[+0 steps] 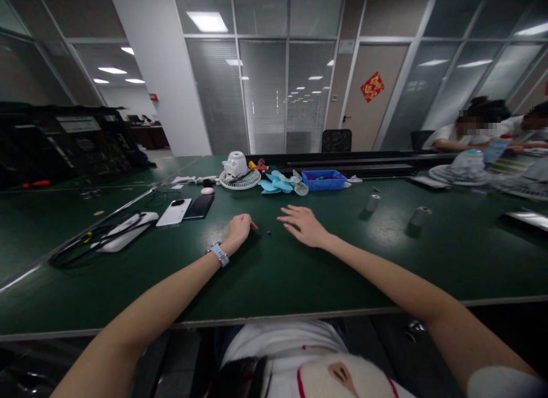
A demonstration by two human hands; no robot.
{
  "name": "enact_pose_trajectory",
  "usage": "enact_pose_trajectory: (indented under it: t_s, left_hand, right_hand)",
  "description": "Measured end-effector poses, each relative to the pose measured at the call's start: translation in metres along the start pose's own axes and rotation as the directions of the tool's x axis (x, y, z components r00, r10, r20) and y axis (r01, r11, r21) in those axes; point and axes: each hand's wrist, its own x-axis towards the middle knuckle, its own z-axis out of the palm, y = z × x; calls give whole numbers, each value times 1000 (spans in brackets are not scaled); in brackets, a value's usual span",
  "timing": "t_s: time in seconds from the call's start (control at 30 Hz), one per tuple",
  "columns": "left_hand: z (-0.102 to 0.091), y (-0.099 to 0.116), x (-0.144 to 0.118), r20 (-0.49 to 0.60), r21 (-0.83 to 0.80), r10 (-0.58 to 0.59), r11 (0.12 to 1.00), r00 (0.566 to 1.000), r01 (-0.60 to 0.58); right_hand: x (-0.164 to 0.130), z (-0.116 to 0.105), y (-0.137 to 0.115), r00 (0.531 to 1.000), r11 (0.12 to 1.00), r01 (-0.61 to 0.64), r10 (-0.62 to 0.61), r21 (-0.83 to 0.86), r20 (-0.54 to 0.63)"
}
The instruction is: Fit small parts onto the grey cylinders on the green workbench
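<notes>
My left hand (240,231), with a watch (219,253) at its wrist, is held over the green table (299,284) with its fingers curled in. Whether anything is inside those fingers is hidden. My right hand (305,225) is open, palm down, its fingers spread and nothing held. Between the two hands a tiny dark piece (269,232) lies on the tabletop, too small to name; neither hand touches it. Beyond the hands are light blue fan blades (278,183), a white fan part with a round grille (238,178), and a blue bin (324,181) with small items in it.
To the left lie a white phone (173,212), a dark phone (199,206) and a white device (128,231) with black cables. Two metal cylinders (373,202) (420,216) stand at right. People (462,132) sit at the far right near more fan parts. Dark rails (377,164) run along the back.
</notes>
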Motion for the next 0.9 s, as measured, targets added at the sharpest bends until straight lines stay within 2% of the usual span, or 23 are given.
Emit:
enact_pose_trajectory:
  t_s: [0.03,0.1,0.17,0.3,0.37,0.57,0.9]
  left_hand:
    - [0,0,0,6,10,18,1000,1000,-18]
    - [1,1,-1,16,24,47,999,999,-48]
    - [2,2,-2,19,32,61,998,998,-61]
    - [3,4,-4,23,39,74,996,997,-75]
    - [2,4,-4,23,40,75,996,997,-76]
    - [1,6,-6,27,26,68,997,997,-68]
    - [0,7,-7,25,11,76,997,997,-76]
  right_hand:
    - [3,6,-18,994,995,94,-95,32,57]
    - [4,14,-42,974,980,183,-191,74,119]
    - [4,16,-52,969,979,175,-190,106,159]
    - [5,15,-49,965,979,91,-132,182,226]
    - [6,15,-47,969,971,71,-121,228,215]
    - [9,18,-44,996,955,49,-70,292,62]
    - [12,14,-43,999,964,-53,50,262,19]
